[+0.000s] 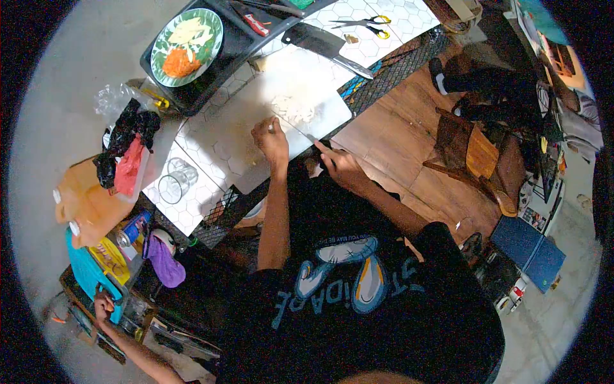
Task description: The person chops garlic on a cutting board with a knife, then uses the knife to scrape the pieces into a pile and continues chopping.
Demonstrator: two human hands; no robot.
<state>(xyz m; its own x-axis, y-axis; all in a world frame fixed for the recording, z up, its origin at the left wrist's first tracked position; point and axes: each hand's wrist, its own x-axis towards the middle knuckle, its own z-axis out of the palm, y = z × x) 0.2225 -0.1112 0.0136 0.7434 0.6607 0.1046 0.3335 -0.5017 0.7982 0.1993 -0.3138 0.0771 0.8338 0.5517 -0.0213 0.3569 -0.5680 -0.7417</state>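
My right hand (345, 168) is closed around the handle of a knife (297, 130), its thin blade reaching left over the white cutting board (220, 137). Fingers curled, my left hand (271, 139) pinches a small pale piece of food (273, 127) by the blade's far end. Whether the blade touches that piece is hard to tell. Beyond both hands, a loose heap of pale chopped pieces (295, 109) lies on the board under bright light.
A plate (220, 45) with orange and pale shreds sits on a black tray (192, 101). Behind the board lie a cleaver (314, 40) and scissors (368, 24). A glass (178, 181) stands left, near bags (131, 163). Another person's hand (103, 306) shows lower left; a wooden chair (480, 153) stands right.
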